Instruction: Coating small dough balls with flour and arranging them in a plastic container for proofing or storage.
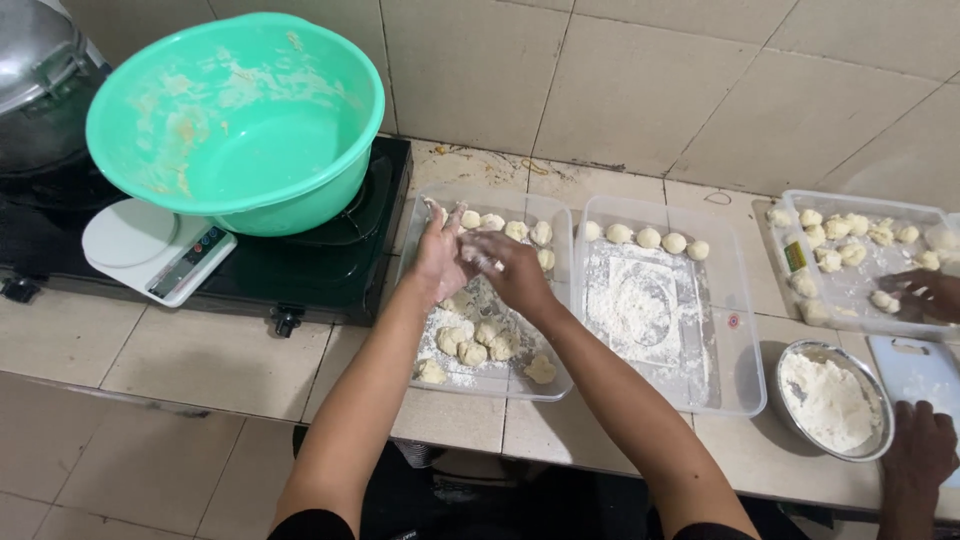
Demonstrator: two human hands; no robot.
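**Rolling a dough piece between floured palms over the left tray**

Position. The left hand (440, 258) and the right hand (512, 272) meet above the far part of the left tray (556, 300), a clear plastic tray on the tiled table (200, 370). The palms face each other with a small dough piece (478, 256) pressed between them. The piece is mostly hidden and blurred. The fingers of both hands lie extended over it, not clenched, so the hold is by the palms.

Surroundings. Finished dough balls (520, 230) sit in a row along the far wall of this tray. Rougher dough pieces (472, 345) lie on loose flour at the near end. To the right, a second tray (745, 340) carries a row of balls along its far side and a bare patch of flour. Further right stand a metal bowl of flour (830, 400) and a third tray (790, 205), where another person's hands (925, 295) work. To the left, a green basin (240, 120) rests on a dark stove top beside a white scale (155, 250).

Procedure, as judged:
- Keep the hands over the tray so loose flour falls inside it.
- Apply light, even pressure, since hard pressure would probably flatten the piece.
- Keep the palms floured to limit sticking.
- Set the ball beside the far row, not touching its neighbours.
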